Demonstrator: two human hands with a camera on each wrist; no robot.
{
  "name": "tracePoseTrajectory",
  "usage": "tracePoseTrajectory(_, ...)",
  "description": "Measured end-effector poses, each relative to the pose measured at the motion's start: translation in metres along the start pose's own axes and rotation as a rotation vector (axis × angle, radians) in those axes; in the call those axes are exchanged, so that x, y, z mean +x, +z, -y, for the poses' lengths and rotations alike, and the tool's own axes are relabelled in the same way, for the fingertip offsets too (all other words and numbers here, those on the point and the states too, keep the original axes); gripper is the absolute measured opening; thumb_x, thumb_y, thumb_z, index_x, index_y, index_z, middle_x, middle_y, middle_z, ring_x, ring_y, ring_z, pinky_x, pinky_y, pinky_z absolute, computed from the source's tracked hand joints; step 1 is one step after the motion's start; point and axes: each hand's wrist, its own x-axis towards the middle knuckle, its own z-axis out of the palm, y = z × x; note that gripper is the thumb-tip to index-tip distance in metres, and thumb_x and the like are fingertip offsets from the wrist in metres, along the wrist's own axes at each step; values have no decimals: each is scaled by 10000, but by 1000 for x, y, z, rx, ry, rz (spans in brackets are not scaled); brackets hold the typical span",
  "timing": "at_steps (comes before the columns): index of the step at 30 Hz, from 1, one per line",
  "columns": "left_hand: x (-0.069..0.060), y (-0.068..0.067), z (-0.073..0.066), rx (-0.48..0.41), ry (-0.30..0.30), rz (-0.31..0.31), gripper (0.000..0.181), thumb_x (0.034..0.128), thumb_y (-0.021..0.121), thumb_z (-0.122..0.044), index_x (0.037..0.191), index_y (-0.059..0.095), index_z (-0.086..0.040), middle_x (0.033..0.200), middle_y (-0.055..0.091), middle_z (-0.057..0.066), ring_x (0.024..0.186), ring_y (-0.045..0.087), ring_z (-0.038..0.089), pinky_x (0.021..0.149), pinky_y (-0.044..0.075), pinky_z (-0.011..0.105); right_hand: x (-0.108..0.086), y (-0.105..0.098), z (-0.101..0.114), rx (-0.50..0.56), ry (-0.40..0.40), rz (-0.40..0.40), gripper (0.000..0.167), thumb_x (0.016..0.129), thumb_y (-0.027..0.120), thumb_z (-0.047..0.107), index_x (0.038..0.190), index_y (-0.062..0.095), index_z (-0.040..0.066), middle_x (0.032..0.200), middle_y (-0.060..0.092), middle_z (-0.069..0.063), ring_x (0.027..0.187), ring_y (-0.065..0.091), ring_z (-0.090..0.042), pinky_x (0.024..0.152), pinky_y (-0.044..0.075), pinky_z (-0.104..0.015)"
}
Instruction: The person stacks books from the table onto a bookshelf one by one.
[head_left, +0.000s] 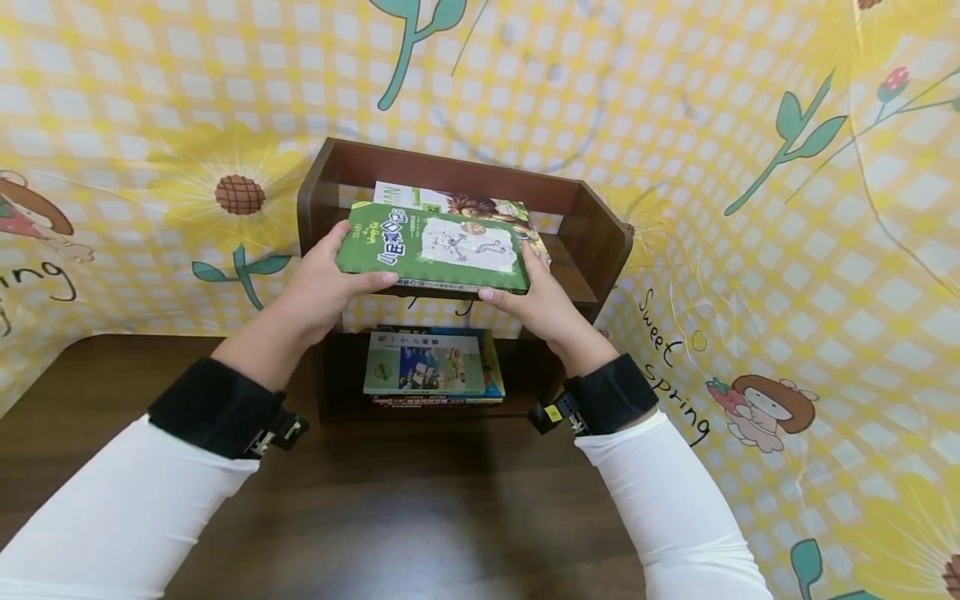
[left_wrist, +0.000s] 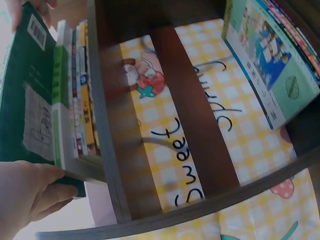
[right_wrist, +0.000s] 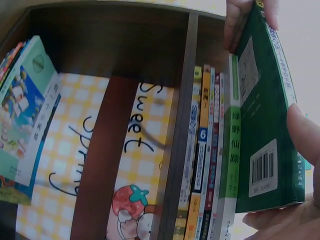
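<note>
A green book [head_left: 468,250] with a cartoon figure on its cover is held flat between both hands at the upper shelf. My left hand [head_left: 318,279] grips its left end, thumb along the front edge. At the other end my right hand [head_left: 543,300] grips it the same way. Under and behind it lies a stack of books, topped by a white picture-covered book [head_left: 420,196]. In the right wrist view, the green book's barcoded underside [right_wrist: 262,167] tilts slightly from the stacked spines [right_wrist: 232,140]; contact at the far end is unclear.
A brown two-level wooden shelf [head_left: 615,233] stands against yellow checked cloth [head_left: 675,100]. Its lower level holds another book stack [head_left: 427,367]. Raised side panels flank the upper level. Dark wooden tabletop [head_left: 420,517] extends in front.
</note>
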Motion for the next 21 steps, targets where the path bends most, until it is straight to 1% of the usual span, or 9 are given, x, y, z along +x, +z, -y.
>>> tracePoseTrajectory(3,8,-3,-1,81,-17,-5,982,910,681,-195,1558,-56,-144,1588,175,128,1397,308,275,1134,292,402,7,-3,3,-52,28,7,962,898,677,370,1565,6,193,1616,-123,-54,1466,-144,-212,1189,80,-477)
tracePoseTrajectory(5,13,-4,-2,141,-25,-5,990,907,687,-245,1558,-52,-143,1591,160,133,1416,265,301,1145,263,442,12,-6,4,-68,39,16,941,904,668,372,1565,22,192,1615,-124,-67,1471,-123,-225,1188,100,-475)
tracePoseTrajectory(8,21,-5,-3,227,-51,-2,1019,899,689,-319,1554,-73,-147,1610,76,129,1448,172,334,1150,232,496,20,-11,4,-108,55,39,917,918,646,379,1564,26,178,1618,-103,-69,1475,-103,-230,1187,117,-470)
tracePoseTrajectory(10,26,-5,-4,267,-69,2,1029,896,685,-354,1552,-82,-149,1617,30,121,1459,125,341,1149,221,518,26,-15,4,-141,60,50,904,926,633,382,1563,29,164,1621,-78,-68,1475,-108,-219,1190,111,-459)
tracePoseTrajectory(13,33,-4,-6,323,-87,14,1037,892,676,-403,1551,-84,-152,1621,-22,112,1470,65,345,1148,201,544,33,-21,4,-215,64,65,896,932,619,399,1561,32,149,1623,-58,-59,1468,-141,-205,1194,42,-460)
tracePoseTrajectory(18,45,-5,-7,414,-79,41,1029,892,656,-449,1551,-77,-151,1619,-18,130,1468,49,359,1148,179,564,43,-28,5,-328,63,83,894,935,601,430,1560,38,131,1626,-9,-69,1475,-121,-225,1161,-116,-505)
tracePoseTrajectory(21,51,-7,-8,452,-90,49,1026,895,644,-467,1548,-81,-150,1619,-29,130,1469,38,363,1146,182,569,48,-30,6,-363,82,90,883,935,589,456,1563,52,143,1626,-1,-79,1478,-104,-223,1148,-147,-516)
